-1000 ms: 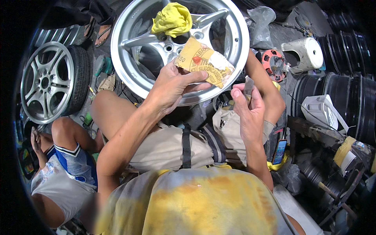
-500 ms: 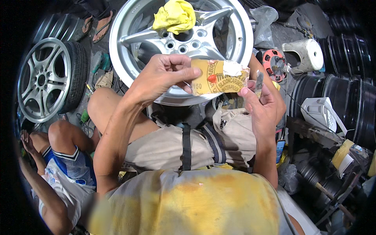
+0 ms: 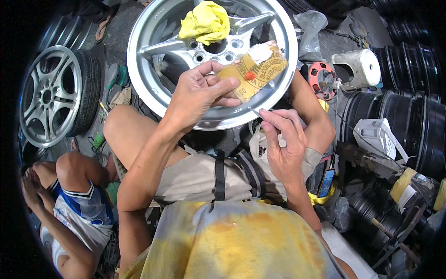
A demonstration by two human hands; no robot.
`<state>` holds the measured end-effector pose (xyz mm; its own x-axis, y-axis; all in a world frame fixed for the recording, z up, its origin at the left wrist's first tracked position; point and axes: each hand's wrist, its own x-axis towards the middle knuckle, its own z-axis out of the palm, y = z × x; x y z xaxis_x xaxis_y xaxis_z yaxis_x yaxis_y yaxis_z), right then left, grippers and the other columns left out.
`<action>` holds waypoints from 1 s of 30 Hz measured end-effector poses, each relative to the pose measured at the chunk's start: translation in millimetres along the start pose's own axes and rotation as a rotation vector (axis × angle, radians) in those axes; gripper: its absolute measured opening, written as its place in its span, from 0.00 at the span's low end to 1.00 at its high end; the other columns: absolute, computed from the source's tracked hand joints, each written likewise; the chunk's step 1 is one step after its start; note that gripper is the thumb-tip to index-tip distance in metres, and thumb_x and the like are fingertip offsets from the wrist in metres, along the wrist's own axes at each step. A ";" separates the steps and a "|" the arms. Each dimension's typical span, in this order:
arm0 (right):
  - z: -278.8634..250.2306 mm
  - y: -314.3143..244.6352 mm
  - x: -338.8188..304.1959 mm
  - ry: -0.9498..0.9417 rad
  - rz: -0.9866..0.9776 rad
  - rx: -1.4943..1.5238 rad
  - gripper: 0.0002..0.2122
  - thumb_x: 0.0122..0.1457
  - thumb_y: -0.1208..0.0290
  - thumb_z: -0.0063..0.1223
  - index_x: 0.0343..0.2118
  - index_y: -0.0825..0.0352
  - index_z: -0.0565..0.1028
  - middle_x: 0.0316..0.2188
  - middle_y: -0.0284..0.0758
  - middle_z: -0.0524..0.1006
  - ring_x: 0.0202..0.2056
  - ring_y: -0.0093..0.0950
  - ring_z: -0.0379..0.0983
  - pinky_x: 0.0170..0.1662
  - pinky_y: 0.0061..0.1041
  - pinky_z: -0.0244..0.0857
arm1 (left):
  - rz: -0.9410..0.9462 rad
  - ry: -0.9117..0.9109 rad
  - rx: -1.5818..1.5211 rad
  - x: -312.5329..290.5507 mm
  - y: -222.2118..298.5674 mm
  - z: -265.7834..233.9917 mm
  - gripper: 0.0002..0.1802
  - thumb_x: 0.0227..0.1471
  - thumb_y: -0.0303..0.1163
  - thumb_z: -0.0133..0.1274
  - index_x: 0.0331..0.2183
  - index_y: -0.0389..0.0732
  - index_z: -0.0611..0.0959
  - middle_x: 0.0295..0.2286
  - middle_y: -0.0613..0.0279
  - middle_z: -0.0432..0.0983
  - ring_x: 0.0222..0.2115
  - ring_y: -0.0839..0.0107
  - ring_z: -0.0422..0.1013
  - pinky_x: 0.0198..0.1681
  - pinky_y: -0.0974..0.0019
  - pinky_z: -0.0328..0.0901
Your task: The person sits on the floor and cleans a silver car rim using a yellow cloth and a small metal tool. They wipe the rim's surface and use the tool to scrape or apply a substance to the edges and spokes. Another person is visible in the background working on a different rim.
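A torn sheet of sandpaper [image 3: 258, 74], its yellow-brown printed backing facing up, is held at its left edge by my left hand [image 3: 204, 93]. A white worn patch and an orange-red spot mark it. Just below and to the right, my right hand [image 3: 283, 135] pinches a small grey piece of sandpaper [image 3: 254, 111], seen nearly edge-on. Beneath both hands a silver alloy wheel rim [image 3: 143, 86] lies in front of my legs. A crumpled yellow cloth [image 3: 204, 22] rests on its spokes, beside the hub.
Left of me a person [image 3: 76, 204] sits near a wheel with a tyre [image 3: 49, 95]. A green power tool [image 3: 117, 76] lies on the floor. On the right are a red reel [image 3: 321, 81], a white stool [image 3: 357, 69], stacked dark rims [image 3: 395, 111] and a phone [image 3: 326, 182].
The sandpaper sheet has tilted, its right end rising, and has come away from my right hand. My right hand has moved left and down with the small grey piece.
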<state>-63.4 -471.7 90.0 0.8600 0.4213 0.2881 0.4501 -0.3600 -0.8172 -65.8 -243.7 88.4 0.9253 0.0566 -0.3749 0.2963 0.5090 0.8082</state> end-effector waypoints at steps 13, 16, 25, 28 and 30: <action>5.5 4.2 2.8 0.003 -0.061 -0.115 0.16 0.54 0.82 0.66 0.47 0.64 0.83 0.36 0.38 0.75 0.36 0.33 0.74 0.39 0.30 0.70 | -0.026 -0.017 -0.021 -3.7 0.1 -0.3 0.14 0.59 0.26 0.61 0.44 0.34 0.75 0.35 0.54 0.82 0.33 0.72 0.81 0.38 0.72 0.81; 4.4 4.6 0.0 -0.010 -0.047 -0.110 0.16 0.54 0.82 0.66 0.47 0.64 0.83 0.36 0.38 0.75 0.36 0.32 0.75 0.39 0.29 0.70 | -0.010 -0.027 -0.017 -2.9 -2.6 -3.8 0.15 0.60 0.28 0.61 0.44 0.34 0.75 0.38 0.48 0.83 0.35 0.70 0.81 0.39 0.70 0.80; -5.6 2.8 9.2 0.038 -0.093 -0.155 0.15 0.54 0.83 0.65 0.46 0.69 0.83 0.36 0.39 0.76 0.36 0.32 0.75 0.38 0.29 0.70 | 0.070 0.008 0.095 -4.0 1.4 -2.1 0.12 0.61 0.28 0.60 0.43 0.32 0.77 0.37 0.52 0.83 0.33 0.74 0.80 0.39 0.71 0.80; -5.6 3.1 18.9 0.045 -0.152 -0.204 0.15 0.54 0.83 0.65 0.46 0.68 0.83 0.35 0.38 0.76 0.37 0.31 0.75 0.39 0.29 0.70 | 0.045 0.015 0.100 -4.8 -1.1 -1.3 0.14 0.61 0.27 0.60 0.44 0.31 0.78 0.37 0.54 0.83 0.34 0.75 0.80 0.38 0.72 0.80; -5.8 1.7 21.7 0.043 -0.152 -0.223 0.15 0.54 0.83 0.65 0.46 0.67 0.83 0.35 0.38 0.75 0.36 0.31 0.75 0.39 0.29 0.70 | 0.045 -0.004 0.118 -5.4 -1.9 -4.0 0.15 0.61 0.27 0.60 0.46 0.30 0.77 0.38 0.54 0.83 0.35 0.75 0.80 0.38 0.72 0.80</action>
<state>-42.6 -468.1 97.8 0.7855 0.4508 0.4241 0.6129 -0.4712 -0.6343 -72.3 -241.5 87.0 0.9392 0.0740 -0.3353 0.2798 0.4012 0.8722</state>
